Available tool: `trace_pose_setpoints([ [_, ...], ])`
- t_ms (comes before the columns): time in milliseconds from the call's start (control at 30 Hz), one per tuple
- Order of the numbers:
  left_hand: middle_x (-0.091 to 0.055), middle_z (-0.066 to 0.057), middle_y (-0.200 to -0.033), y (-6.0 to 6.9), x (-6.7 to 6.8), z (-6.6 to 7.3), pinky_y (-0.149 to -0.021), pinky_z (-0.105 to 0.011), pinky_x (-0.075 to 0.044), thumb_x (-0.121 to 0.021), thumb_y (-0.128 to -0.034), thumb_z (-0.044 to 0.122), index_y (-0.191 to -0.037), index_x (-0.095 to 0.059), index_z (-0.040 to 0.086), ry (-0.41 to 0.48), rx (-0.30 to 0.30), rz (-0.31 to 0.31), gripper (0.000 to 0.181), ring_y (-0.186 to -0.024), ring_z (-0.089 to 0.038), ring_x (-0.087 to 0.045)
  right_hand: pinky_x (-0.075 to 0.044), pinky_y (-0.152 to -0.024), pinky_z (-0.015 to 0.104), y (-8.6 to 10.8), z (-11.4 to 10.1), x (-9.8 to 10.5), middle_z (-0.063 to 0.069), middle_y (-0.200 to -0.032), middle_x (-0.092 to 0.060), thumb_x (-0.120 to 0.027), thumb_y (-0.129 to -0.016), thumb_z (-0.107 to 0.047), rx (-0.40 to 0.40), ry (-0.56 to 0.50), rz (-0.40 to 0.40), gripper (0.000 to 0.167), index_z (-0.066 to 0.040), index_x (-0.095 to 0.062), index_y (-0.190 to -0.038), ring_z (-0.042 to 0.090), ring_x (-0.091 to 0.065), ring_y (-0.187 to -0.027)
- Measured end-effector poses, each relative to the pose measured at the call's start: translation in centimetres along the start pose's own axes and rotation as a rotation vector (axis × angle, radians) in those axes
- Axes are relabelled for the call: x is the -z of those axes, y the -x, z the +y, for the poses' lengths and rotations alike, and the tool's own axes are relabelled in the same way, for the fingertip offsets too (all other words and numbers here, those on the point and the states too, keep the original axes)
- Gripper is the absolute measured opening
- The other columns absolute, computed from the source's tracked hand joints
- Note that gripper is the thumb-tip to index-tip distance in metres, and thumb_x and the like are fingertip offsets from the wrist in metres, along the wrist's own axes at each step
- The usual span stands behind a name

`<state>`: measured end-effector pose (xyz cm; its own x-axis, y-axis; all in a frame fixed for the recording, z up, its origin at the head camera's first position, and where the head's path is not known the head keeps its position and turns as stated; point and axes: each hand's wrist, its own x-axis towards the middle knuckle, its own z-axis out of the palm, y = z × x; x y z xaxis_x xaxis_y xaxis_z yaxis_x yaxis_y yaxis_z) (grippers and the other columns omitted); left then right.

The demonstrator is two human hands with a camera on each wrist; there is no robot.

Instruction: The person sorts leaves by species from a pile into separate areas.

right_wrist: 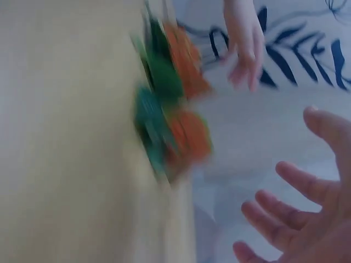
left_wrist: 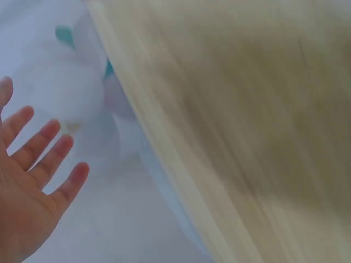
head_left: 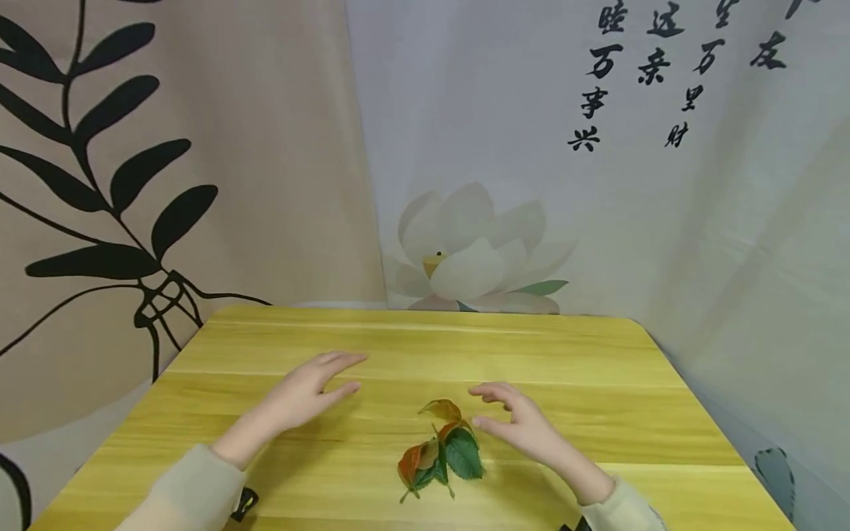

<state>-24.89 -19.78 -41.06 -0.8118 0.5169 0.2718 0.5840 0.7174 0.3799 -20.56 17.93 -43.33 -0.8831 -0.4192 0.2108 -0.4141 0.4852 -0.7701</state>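
Note:
Several green and orange-red leaves (head_left: 462, 453) lie in a small group on the wooden table; the right wrist view shows the leaves (right_wrist: 164, 76) blurred. Just right of them hovers the right hand (head_left: 527, 428), fingers spread and slightly bent, holding nothing; its palm side shows in the right wrist view, the hand (right_wrist: 312, 203) spread. The left hand (head_left: 302, 394) is held above the table, left of the leaves and apart from them, fingers extended and empty. In the left wrist view the left hand (left_wrist: 33, 186) has its fingers spread.
The yellow wood-grain table (head_left: 319, 332) has its far edge near a hanging cloth (head_left: 279, 147) printed with dark leaves, a pale lotus and black characters. Dark straps show at both sleeves (head_left: 199, 487).

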Motion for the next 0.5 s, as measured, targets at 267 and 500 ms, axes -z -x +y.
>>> trace_pose_setpoints([
  [267, -0.052, 0.002, -0.138, 0.4, -3.2, 4.6, -0.098, -0.049, -0.043, -0.055, -0.0967, 0.046, -0.144, -0.047, 0.028, 0.202, -0.091, -0.207, 0.051, -0.124, -0.023, -0.051, -0.047, -0.08, 0.042, 0.4, -0.9, -3.4, 0.0, -0.118, -0.061, -0.073, -0.088, -0.022, 0.095, -0.02, -0.063, 0.037, -0.014, -0.064, -0.123, 0.027, -0.057, -0.1],
  [500, -0.063, -0.006, -0.119, 1.0, -4.8, 6.4, -0.078, -0.032, -0.052, -0.059, -0.097, 0.038, -0.143, -0.048, 0.019, 0.441, -0.042, -0.303, 0.051, -0.1, -0.015, -0.06, -0.052, -0.071, 0.035, 0.3, -2.1, -3.9, -0.005, -0.112, -0.063, -0.073, -0.088, -0.016, 0.215, 0.002, -0.12, 0.023, -0.01, -0.069, -0.11, 0.024, -0.06, -0.091],
])
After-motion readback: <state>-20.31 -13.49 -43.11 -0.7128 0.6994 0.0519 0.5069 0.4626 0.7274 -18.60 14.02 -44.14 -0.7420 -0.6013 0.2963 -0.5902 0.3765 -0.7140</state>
